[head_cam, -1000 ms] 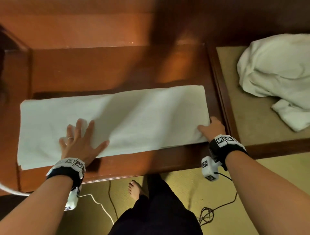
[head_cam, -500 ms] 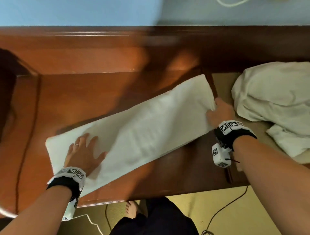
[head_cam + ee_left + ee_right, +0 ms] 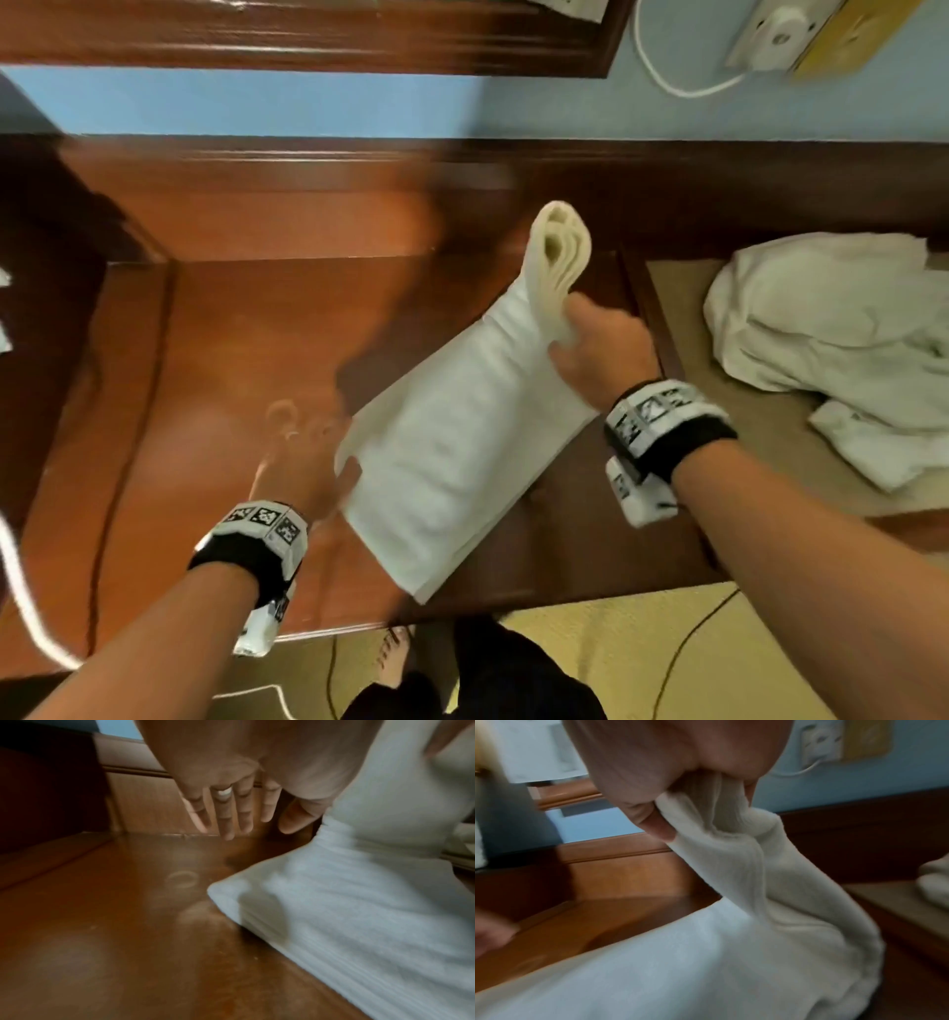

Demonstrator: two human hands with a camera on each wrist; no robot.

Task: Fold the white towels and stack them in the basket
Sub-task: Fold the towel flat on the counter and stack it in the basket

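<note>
My right hand (image 3: 601, 344) pinches one end of the folded towel (image 3: 452, 452) and lifts it; the other end lies on the wooden table (image 3: 205, 360). My left hand (image 3: 303, 462) is flat, holding nothing. The layers could slide apart, because nothing holds them down.

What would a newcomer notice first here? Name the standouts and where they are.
First, the folded white towel at the middle of the wooden tabletop: the right hand grips its far end and lifts it, while the near end lies on the wood. The left hand, blurred, hovers with straight fingers beside the towel's left edge. A rumpled heap of white towels lies on the tan surface to the right.
</note>
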